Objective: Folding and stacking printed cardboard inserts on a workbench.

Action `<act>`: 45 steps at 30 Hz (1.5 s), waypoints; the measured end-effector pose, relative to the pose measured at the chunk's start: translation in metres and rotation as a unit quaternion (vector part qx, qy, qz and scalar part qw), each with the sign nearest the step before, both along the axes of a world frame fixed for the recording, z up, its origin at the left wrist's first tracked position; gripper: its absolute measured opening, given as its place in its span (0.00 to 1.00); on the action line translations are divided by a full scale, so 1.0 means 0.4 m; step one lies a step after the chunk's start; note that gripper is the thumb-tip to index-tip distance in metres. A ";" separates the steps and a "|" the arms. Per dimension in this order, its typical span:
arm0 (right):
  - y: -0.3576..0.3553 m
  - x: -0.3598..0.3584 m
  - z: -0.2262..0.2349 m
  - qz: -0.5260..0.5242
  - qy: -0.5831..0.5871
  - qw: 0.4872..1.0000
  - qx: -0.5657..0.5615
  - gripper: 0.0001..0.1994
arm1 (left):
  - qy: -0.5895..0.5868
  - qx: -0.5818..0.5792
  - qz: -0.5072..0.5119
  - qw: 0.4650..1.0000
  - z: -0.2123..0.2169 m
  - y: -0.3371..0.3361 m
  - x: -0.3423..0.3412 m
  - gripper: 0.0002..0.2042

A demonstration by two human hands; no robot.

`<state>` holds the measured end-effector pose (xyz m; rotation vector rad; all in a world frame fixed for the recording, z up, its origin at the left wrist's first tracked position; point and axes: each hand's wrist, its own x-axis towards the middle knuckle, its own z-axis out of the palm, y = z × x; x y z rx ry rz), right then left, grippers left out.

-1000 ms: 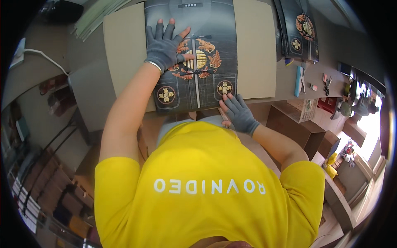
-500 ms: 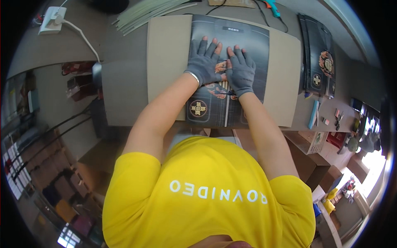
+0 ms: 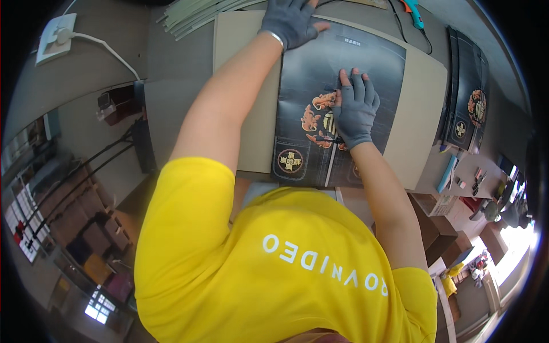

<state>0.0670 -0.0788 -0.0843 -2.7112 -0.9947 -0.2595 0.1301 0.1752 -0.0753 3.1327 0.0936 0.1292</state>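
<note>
Grey-gloved right hand, flat, empty, partly hides the dark sheet; cropped left hand seems spread, empty.

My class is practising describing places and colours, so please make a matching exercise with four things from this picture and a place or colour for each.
Column 1
1. left hand
2. right hand
3. glue gun
4. thin strips

Column 2
A. teal and orange
B. at the far left corner of the dark printed sheet
C. pale green
D. covering part of the orange-and-gold emblem

Pairs: 1-B, 2-D, 3-A, 4-C
</note>
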 end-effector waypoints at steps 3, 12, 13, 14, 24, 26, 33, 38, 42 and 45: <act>-0.008 -0.001 -0.004 -0.002 -0.007 1.000 -0.007 0.24 | 0.011 -0.013 0.045 0.999 0.033 0.000 0.042 0.46; -0.001 0.016 -0.018 0.008 -0.042 0.999 0.006 0.23 | 0.003 -0.201 -0.203 0.958 0.005 -0.225 -0.575 0.49; -0.007 0.017 -0.020 0.008 -0.045 0.999 0.005 0.23 | 0.035 -0.221 -0.211 0.952 0.014 -0.257 -0.653 0.48; -0.011 0.017 -0.019 0.006 -0.050 0.999 0.004 0.23 | 0.046 -0.226 -0.214 0.949 0.021 -0.281 -0.709 0.47; -0.018 -0.009 -0.025 -0.022 -0.071 0.996 0.056 0.21 | -0.016 -0.242 -0.176 0.954 0.002 -0.362 -0.823 0.42; -0.024 -0.008 -0.015 0.065 -0.057 0.994 0.068 0.20 | -0.029 -0.272 -0.170 0.947 -0.014 -0.348 -0.804 0.42; -0.057 0.041 0.035 0.176 0.051 0.981 0.059 0.15 | 0.002 -0.195 -0.051 0.979 0.010 -0.324 -0.690 0.64; -0.046 0.014 0.161 0.362 0.059 0.919 -0.147 0.20 | 0.022 -0.168 -0.066 0.983 0.008 -0.325 -0.681 0.68; -0.031 0.020 0.243 0.428 0.043 0.889 -0.155 0.20 | 0.017 -0.167 -0.063 0.984 0.001 -0.330 -0.674 0.68; -0.105 0.065 0.369 0.377 0.016 0.913 -0.158 0.16 | 0.000 -0.181 -0.068 0.981 0.000 -0.330 -0.682 0.67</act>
